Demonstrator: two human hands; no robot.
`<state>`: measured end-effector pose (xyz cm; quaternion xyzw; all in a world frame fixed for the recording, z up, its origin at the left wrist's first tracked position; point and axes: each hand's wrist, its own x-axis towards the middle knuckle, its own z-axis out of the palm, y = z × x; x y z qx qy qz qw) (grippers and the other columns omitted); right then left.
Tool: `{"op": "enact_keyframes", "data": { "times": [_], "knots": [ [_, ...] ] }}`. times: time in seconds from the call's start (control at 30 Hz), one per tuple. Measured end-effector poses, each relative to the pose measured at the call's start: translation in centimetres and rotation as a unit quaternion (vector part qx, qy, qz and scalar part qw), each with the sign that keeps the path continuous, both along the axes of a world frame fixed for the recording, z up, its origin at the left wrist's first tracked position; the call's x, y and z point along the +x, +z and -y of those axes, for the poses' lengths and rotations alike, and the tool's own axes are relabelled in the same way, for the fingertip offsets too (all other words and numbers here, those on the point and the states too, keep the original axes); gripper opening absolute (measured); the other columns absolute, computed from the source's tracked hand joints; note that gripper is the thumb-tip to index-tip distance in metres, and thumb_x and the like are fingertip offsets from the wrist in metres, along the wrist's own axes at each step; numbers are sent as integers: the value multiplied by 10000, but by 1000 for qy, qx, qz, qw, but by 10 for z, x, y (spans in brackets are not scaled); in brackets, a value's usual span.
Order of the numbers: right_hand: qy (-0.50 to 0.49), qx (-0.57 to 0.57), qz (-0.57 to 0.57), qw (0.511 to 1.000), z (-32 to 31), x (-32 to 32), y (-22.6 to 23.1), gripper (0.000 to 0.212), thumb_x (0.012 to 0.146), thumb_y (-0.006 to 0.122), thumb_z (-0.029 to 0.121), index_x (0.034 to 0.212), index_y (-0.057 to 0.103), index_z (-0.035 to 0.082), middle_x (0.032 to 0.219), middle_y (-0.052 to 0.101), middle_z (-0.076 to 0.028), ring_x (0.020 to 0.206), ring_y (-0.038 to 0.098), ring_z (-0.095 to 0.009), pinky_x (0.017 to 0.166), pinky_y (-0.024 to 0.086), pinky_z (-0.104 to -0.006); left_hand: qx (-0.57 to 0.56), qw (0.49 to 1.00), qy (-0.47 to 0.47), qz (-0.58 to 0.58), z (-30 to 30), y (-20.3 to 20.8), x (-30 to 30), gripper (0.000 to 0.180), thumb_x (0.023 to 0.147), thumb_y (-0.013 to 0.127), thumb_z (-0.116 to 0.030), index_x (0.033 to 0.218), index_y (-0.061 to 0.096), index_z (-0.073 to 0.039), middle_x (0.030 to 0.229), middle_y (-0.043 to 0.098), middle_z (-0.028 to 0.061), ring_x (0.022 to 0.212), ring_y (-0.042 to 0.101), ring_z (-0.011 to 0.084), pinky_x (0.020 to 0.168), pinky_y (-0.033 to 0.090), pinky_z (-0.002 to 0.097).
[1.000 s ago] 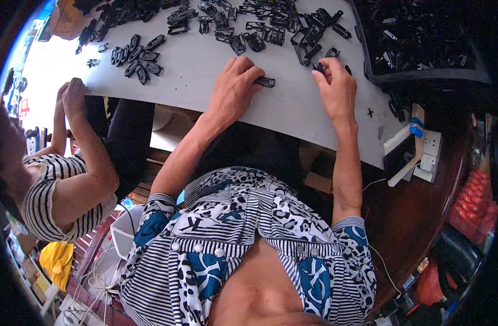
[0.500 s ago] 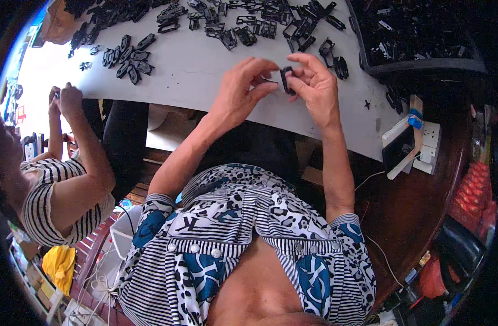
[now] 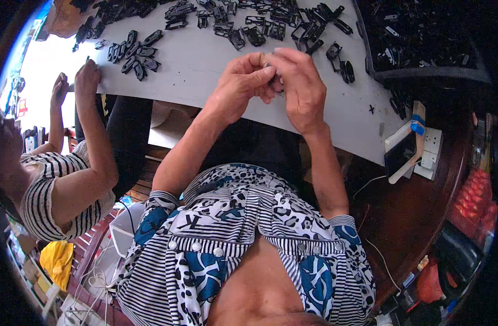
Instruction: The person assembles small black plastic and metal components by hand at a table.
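Observation:
Above the near edge of the white table, my two hands meet in front of me. My left hand is closed, thumb and fingertips pinching a small black plastic part. Over the same part curls my right hand, its fingers slightly smeared by motion. Most of the part is hidden by the fingers. Beyond my hands lie loose black plastic frames in heaps. A cluster of narrow black oval pieces sits to the left.
A dark tray of small black and silver pieces stands at the far right. A device on a wooden stand and a white power strip are by the right edge. At the left, a co-worker in a striped top works at the table.
My hands have come together, the right one moving left and turning over the black part. The co-worker's hands have shifted right and apart. The whole view has tilted slightly.

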<state>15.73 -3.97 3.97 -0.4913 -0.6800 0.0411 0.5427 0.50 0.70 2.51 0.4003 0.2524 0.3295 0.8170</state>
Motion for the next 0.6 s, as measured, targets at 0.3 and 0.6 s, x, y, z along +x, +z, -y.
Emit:
{"op": "enact_keyframes", "data": {
  "times": [0.3,0.6],
  "knots": [
    [136,-122,155,971,12,28,1,362,720,703,-28,1069,614,7,1050,597,-135,927,610,-317,790,512,-421,-45,993,-101,-29,0,4,-20,268,957,609,-199,1173,579,-44,757,634,74,556,572,104,479,454,223],
    [2,-232,160,960,23,26,-9,344,729,737,12,1046,602,7,967,584,-129,890,616,-321,767,512,-421,518,739,111,-417,4,-25,-12,401,644,807,-108,1031,705,-128,958,582,78,925,525,293,829,449,400]
  ]
}}
